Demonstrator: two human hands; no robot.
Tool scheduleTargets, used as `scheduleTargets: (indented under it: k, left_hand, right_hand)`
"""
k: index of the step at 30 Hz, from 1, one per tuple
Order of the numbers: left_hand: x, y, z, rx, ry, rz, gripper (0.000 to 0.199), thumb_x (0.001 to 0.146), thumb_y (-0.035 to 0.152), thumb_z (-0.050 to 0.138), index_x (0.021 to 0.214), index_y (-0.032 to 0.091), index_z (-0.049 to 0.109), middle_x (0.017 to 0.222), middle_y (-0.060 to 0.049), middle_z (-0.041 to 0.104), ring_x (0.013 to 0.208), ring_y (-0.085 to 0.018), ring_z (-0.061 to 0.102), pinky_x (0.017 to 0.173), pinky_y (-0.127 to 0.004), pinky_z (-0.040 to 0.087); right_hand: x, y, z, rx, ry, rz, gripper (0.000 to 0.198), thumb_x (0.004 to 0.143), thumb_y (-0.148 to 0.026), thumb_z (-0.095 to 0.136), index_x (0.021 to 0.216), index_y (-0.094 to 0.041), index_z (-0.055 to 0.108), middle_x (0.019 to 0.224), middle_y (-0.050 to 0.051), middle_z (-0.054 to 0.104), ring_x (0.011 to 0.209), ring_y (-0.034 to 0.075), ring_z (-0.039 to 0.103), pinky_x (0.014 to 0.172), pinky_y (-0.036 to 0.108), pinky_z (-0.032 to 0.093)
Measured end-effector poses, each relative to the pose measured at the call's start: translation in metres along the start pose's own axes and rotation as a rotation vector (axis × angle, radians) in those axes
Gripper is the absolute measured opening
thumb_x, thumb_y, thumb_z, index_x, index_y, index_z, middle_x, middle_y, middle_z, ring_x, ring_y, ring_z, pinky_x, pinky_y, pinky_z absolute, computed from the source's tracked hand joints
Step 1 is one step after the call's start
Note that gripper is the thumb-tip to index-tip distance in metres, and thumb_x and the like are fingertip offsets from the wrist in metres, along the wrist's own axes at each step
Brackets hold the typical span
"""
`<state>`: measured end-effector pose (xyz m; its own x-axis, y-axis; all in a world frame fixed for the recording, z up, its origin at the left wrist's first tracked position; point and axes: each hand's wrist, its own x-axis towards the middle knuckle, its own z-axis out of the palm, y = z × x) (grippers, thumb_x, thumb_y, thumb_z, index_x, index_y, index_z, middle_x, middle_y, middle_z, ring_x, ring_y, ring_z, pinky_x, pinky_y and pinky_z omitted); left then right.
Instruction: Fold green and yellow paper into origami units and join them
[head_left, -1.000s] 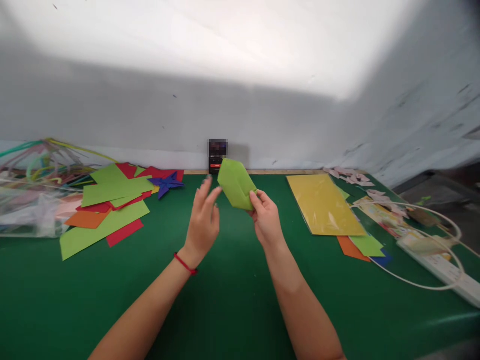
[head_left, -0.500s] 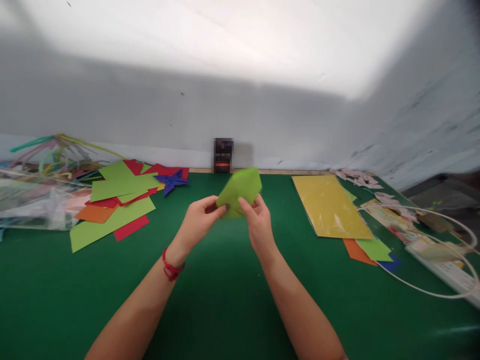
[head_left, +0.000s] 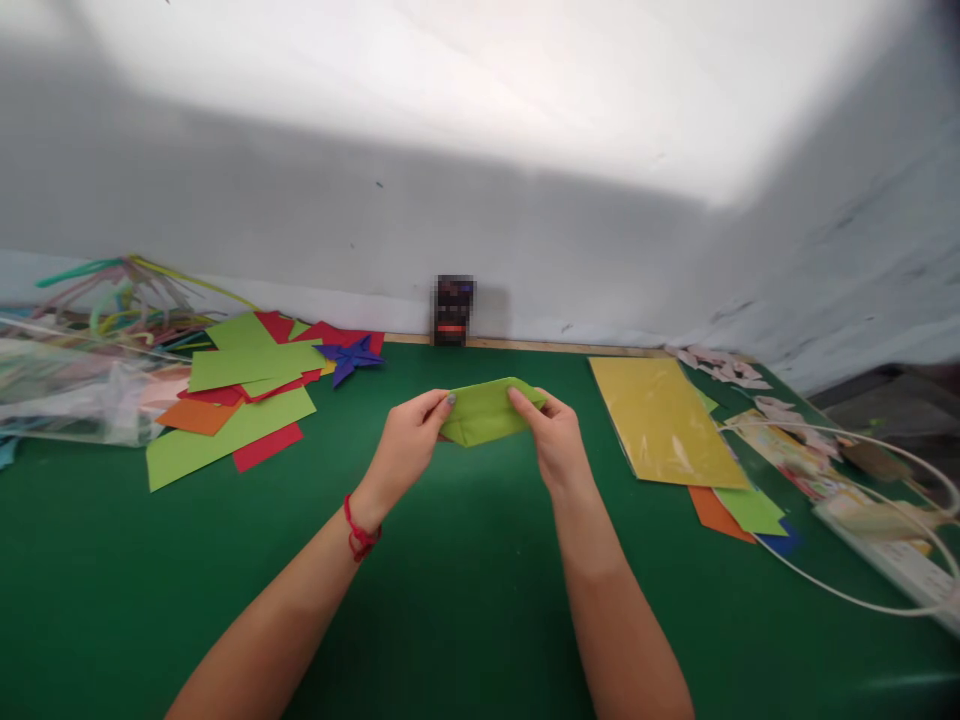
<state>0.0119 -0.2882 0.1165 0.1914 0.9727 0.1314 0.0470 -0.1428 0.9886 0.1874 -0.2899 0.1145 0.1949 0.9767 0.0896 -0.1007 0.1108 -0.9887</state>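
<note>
A folded piece of green paper (head_left: 489, 412) is stretched between my two hands above the green tabletop (head_left: 465, 580). My left hand (head_left: 411, 430) pinches its left end between thumb and fingers; a red cord bracelet circles that wrist. At the paper's right end, my right hand (head_left: 559, 432) is closed, the thumb on the near face and the fingers behind. Creases run along the paper's lower part. What the fingers do behind it is hidden.
On the left lie green, red and orange paper sheets (head_left: 232, 435), a blue folded paper star (head_left: 351, 358) and a plastic bag (head_left: 82, 400). A yellow paper pack (head_left: 664, 420) lies right, near a white cable (head_left: 832, 595). A dark box (head_left: 452, 312) stands by the wall.
The green paper has turned from a tall, pointed shape to a wide, low one. My right hand has moved right to its far end, and the hands are farther apart.
</note>
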Motion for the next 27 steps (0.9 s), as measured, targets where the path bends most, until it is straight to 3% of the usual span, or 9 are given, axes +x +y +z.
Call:
scheduleTargets:
  k: [4, 9, 12, 17, 21, 24, 27]
  left_hand:
    - [-0.001, 0.004, -0.003, 0.185, -0.062, 0.046, 0.03, 0.087, 0.04, 0.042, 0.085, 0.02, 0.064, 0.072, -0.001, 0.059, 0.065, -0.014, 0.055, 0.054, -0.024, 0.048]
    - [-0.003, 0.006, -0.003, 0.495, -0.017, 0.183, 0.027, 0.088, 0.032, 0.041, 0.079, 0.021, 0.064, 0.065, 0.001, 0.059, 0.057, -0.012, 0.049, 0.051, -0.023, 0.037]
    - [-0.003, 0.005, -0.003, 0.494, 0.049, 0.206, 0.024, 0.087, 0.031, 0.044, 0.085, 0.022, 0.065, 0.072, 0.0, 0.064, 0.062, -0.013, 0.053, 0.055, -0.024, 0.039]
    - [-0.002, 0.005, -0.005, 0.344, 0.107, 0.135, 0.024, 0.085, 0.037, 0.049, 0.083, 0.02, 0.065, 0.073, -0.001, 0.065, 0.066, -0.014, 0.057, 0.057, -0.023, 0.043]
    - [-0.003, 0.008, -0.006, 0.297, 0.157, 0.111, 0.025, 0.084, 0.039, 0.051, 0.083, 0.019, 0.066, 0.074, -0.002, 0.066, 0.067, -0.015, 0.059, 0.058, -0.023, 0.045]
    - [-0.004, 0.01, -0.005, 0.249, 0.18, 0.122, 0.025, 0.083, 0.04, 0.052, 0.085, 0.019, 0.066, 0.077, -0.002, 0.067, 0.069, -0.015, 0.06, 0.061, -0.024, 0.047]
    - [-0.005, 0.013, -0.004, 0.071, 0.109, 0.075, 0.027, 0.082, 0.041, 0.053, 0.09, 0.019, 0.065, 0.079, -0.003, 0.067, 0.072, -0.016, 0.062, 0.063, -0.026, 0.051]
  right_hand:
    - [0.005, -0.005, -0.017, -0.122, -0.1, 0.063, 0.027, 0.065, -0.043, 0.071, 0.078, -0.019, 0.068, 0.077, 0.004, 0.068, 0.072, 0.02, 0.063, 0.063, 0.031, 0.049]
    - [0.001, -0.01, -0.013, -0.347, 0.019, -0.205, 0.021, 0.07, -0.042, 0.067, 0.065, -0.021, 0.066, 0.088, 0.005, 0.068, 0.087, 0.023, 0.061, 0.076, 0.037, 0.046]
    - [-0.004, -0.012, -0.007, -0.467, 0.103, -0.361, 0.021, 0.073, -0.04, 0.064, 0.063, -0.022, 0.064, 0.085, 0.003, 0.068, 0.088, 0.022, 0.059, 0.082, 0.039, 0.043]
    - [-0.012, -0.014, 0.0, -0.409, 0.14, -0.296, 0.022, 0.075, -0.043, 0.063, 0.068, -0.023, 0.065, 0.071, 0.001, 0.065, 0.069, 0.019, 0.057, 0.066, 0.034, 0.044]
    - [-0.022, -0.022, 0.005, -0.507, 0.177, -0.414, 0.018, 0.077, -0.04, 0.063, 0.068, -0.025, 0.068, 0.071, 0.001, 0.066, 0.069, 0.019, 0.056, 0.076, 0.038, 0.044]
    - [-0.025, -0.025, 0.01, -0.341, 0.095, -0.355, 0.02, 0.078, -0.04, 0.061, 0.091, -0.028, 0.069, 0.084, 0.002, 0.069, 0.081, 0.02, 0.061, 0.077, 0.037, 0.047]
    - [-0.022, -0.022, 0.014, -0.014, -0.054, -0.158, 0.047, 0.083, -0.043, 0.054, 0.128, -0.03, 0.047, 0.097, 0.003, 0.068, 0.091, 0.02, 0.063, 0.076, 0.035, 0.051]
